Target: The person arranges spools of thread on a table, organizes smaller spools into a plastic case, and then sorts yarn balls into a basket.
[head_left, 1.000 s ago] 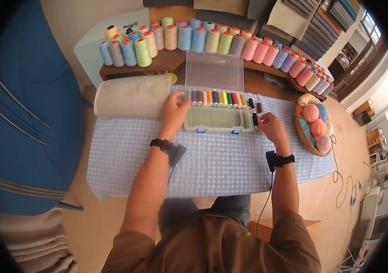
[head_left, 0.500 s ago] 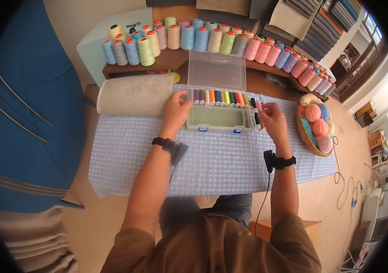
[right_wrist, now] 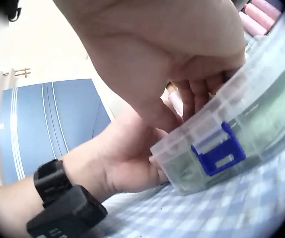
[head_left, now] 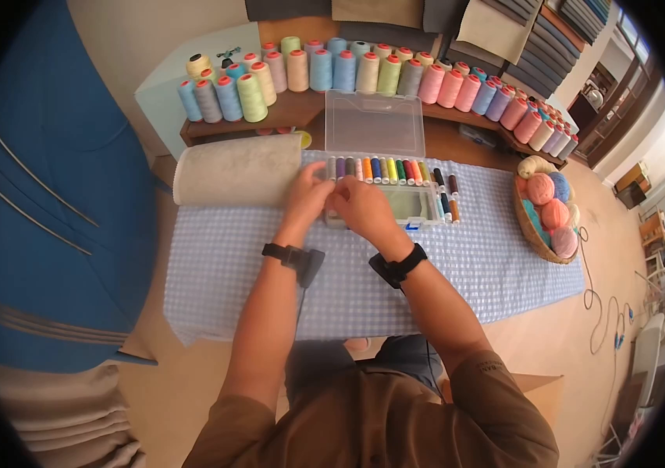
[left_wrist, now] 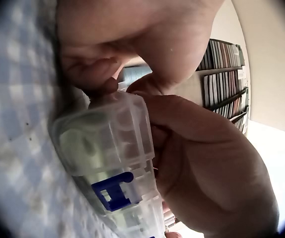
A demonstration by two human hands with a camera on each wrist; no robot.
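Seen from the head camera, the clear plastic storage box with blue latches (head_left: pixel 383 207) lay on the blue-and-white checked cloth (head_left: pixel 215 265), its lid (head_left: pixel 374 125) standing open behind it. The left hand (head_left: pixel 307 195) steadied the box's left end while the right hand (head_left: pixel 360 207) reached across over the left part of the tray, near the row of small coloured thread spools (head_left: pixel 379 170). The left hand's fingers looked relaxed against the box; whether the right fingers pinched a spool could not be told from here. To do this well, the left hand would need to brace the box firmly so it did not slide on the cloth, and the right should work one spool at a time. Around it lay a rolled beige fabric (head_left: pixel 235 179), a woven basket of yarn balls (head_left: pixel 547 214), a few loose dark spools (head_left: pixel 448 195) by the box's right end, and a shelf of large pastel thread cones (head_left: pixel 371 70). The crossed right arm hid much of the tray.

In the left wrist view, the box corner (left_wrist: pixel 107 153) sat against the left hand's fingers (left_wrist: pixel 93 74), the right hand pressing close beside.

The right wrist view showed the right hand's fingers (right_wrist: pixel 197 94) curled down over the box rim (right_wrist: pixel 222 134); whatever they held was hidden.
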